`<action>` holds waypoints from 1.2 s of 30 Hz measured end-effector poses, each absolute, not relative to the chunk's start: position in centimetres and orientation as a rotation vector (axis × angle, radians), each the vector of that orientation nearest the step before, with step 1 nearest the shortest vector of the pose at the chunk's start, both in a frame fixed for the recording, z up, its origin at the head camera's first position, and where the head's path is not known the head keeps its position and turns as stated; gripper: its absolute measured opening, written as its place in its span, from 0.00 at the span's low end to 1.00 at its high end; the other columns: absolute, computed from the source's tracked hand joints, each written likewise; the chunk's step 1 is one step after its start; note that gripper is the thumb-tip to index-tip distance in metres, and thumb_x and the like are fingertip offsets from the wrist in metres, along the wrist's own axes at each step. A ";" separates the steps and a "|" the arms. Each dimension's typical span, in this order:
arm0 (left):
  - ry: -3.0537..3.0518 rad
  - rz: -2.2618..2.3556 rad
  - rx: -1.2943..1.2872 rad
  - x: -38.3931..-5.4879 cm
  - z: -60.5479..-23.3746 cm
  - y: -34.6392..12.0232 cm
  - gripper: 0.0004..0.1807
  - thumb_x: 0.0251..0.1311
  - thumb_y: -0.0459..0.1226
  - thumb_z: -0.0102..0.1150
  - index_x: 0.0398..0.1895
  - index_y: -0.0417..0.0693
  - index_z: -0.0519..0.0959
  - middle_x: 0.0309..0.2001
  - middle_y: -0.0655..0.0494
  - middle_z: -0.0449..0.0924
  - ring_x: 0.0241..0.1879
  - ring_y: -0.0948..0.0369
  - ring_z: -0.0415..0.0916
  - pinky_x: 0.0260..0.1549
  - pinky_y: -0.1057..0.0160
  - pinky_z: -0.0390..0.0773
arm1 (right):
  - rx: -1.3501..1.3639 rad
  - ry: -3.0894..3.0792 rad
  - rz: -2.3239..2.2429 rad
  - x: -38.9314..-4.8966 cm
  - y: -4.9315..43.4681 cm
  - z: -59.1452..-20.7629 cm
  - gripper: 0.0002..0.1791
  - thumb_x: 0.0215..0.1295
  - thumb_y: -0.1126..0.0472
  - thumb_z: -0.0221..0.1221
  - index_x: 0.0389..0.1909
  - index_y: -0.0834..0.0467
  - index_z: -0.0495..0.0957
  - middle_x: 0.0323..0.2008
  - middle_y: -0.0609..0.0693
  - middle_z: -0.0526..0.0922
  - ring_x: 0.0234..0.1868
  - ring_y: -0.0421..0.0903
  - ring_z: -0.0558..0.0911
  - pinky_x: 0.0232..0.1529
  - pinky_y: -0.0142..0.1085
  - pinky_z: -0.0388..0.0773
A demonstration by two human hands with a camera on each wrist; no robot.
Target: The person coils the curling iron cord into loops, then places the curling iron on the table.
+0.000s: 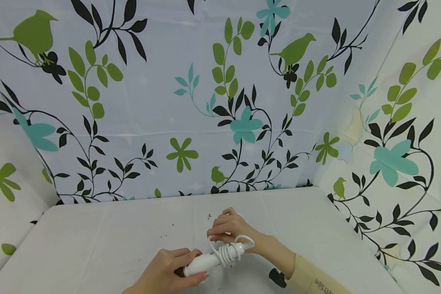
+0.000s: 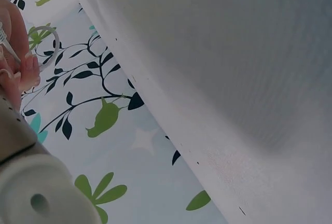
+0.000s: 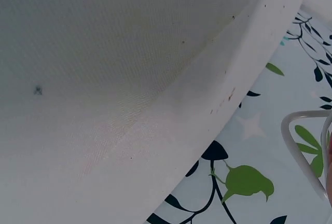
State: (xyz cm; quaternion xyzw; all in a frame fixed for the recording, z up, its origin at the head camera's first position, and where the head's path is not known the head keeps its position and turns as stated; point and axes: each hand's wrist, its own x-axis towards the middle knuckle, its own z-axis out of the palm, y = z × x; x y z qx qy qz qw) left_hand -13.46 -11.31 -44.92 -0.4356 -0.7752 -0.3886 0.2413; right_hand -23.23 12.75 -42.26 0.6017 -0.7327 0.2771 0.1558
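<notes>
A white handheld appliance (image 1: 202,263) with a dark end lies tilted between the hands; its kind does not show clearly. Its white cord (image 1: 228,254) is wound in several turns around the narrower end, near a ribbed cord sleeve (image 1: 248,245). My left hand (image 1: 169,267) grips the wide end, thumb below and fingers above. My right hand (image 1: 233,228) is just beyond the wound end, fingers curled on a loose loop of the cord. That cord loop (image 2: 56,47) stands out past the fingertips in the left wrist view. Part of the cord (image 3: 288,130) crosses the right wrist view's right edge.
A white-covered table (image 1: 106,241) spreads beneath the hands, with small dark specks (image 1: 209,215) on it. Patterned cloth (image 1: 150,102) with leaves, birds and flowers rises behind and at both sides. A small black object (image 1: 277,278) shows beside the right forearm.
</notes>
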 end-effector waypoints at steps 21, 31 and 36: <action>-2.120 -0.973 -1.125 -13.1 -45.1 -11.4 0.12 0.58 0.46 0.71 0.38 0.50 0.83 0.27 0.65 0.81 0.20 0.84 0.62 0.18 0.86 0.63 | 1.509 -2.037 0.740 -24.1 13.9 -43.8 0.04 0.59 0.62 0.68 0.35 0.54 0.86 0.30 0.41 0.84 0.35 0.36 0.81 0.49 0.42 0.69; -2.123 -1.049 -0.953 -13.5 -44.5 -11.8 0.14 0.53 0.42 0.76 0.39 0.47 0.85 0.32 0.59 0.86 0.21 0.82 0.66 0.18 0.82 0.67 | 1.465 -2.272 0.717 -23.7 14.7 -44.0 0.08 0.62 0.66 0.66 0.42 0.57 0.84 0.38 0.45 0.87 0.43 0.44 0.82 0.53 0.43 0.72; -2.093 -1.074 -0.913 -13.7 -44.5 -12.0 0.14 0.52 0.39 0.76 0.41 0.48 0.85 0.32 0.56 0.86 0.22 0.79 0.68 0.19 0.81 0.68 | 1.470 -2.382 0.719 -23.4 14.8 -43.5 0.04 0.62 0.66 0.67 0.37 0.58 0.86 0.38 0.45 0.87 0.43 0.42 0.82 0.56 0.48 0.75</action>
